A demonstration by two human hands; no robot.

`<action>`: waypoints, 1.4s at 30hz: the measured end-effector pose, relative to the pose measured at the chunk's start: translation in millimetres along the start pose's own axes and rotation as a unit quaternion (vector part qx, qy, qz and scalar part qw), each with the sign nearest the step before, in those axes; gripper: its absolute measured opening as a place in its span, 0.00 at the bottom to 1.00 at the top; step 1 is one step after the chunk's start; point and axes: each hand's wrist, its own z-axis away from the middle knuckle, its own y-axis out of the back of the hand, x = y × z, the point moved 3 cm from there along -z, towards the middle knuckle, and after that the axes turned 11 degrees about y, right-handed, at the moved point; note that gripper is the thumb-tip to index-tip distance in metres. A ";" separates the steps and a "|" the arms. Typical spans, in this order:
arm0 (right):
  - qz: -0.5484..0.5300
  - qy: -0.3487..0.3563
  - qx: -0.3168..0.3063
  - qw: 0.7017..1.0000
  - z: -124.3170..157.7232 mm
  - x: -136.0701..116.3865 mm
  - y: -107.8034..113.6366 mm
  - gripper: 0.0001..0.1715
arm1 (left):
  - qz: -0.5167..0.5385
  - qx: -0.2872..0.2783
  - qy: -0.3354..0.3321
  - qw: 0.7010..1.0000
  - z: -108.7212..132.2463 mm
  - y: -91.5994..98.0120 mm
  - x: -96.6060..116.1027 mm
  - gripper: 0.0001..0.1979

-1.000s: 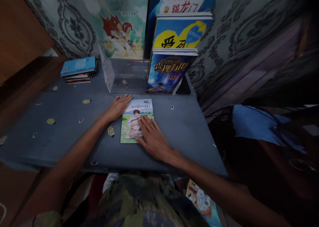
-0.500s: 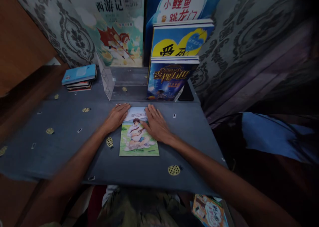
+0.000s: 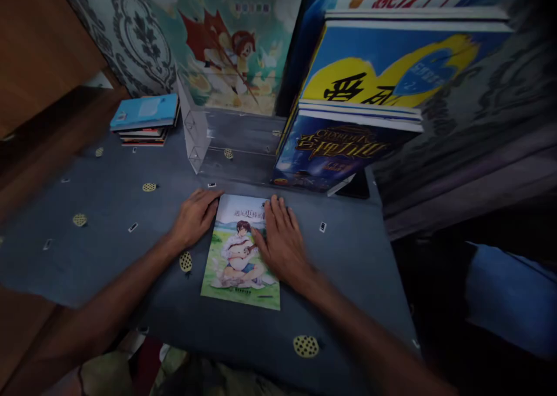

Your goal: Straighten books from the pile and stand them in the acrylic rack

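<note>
A thin book (image 3: pixel 241 268) lies flat, cover up, on the dark cloth-covered table; its cover pictures a seated figure with a guitar on grass. My left hand (image 3: pixel 194 217) rests at the book's upper left edge, fingertips near the corner, holding nothing. My right hand (image 3: pixel 285 239) lies flat over the book's right edge, fingers stretched forward and thumb on the cover, hiding part of the title. Neither hand grips anything.
Behind the book stands a clear acrylic rack (image 3: pixel 195 135). Its right side holds upright books, a dark blue one (image 3: pixel 335 152) in front of a blue and yellow one (image 3: pixel 391 65). A small stack of books (image 3: pixel 145 115) sits at the back left of the table (image 3: pixel 108 257).
The view has come closer and tilted, so the rack and book look larger and turned. Both hands stay in about the same places at the book.
</note>
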 end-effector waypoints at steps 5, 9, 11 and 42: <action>-0.003 -0.002 0.007 1.000 0.9 -0.7 0.5 0.43 | 0.188 -0.011 0.127 0.974 1.7 -1.7 -3.8 0.18; -0.002 -0.012 -0.007 1.000 -0.4 -0.9 2.2 0.43 | 0.413 -0.039 0.277 0.867 3.4 -13.0 -9.7 0.27; 0.001 -0.013 -0.012 1.000 -0.9 -0.9 2.4 0.42 | 0.476 -0.087 0.325 0.813 5.8 -20.8 -6.6 0.28; -0.328 -0.003 0.395 0.858 -36.5 -75.4 47.8 0.17 | 0.468 0.162 0.076 0.866 -0.8 48.8 41.0 0.29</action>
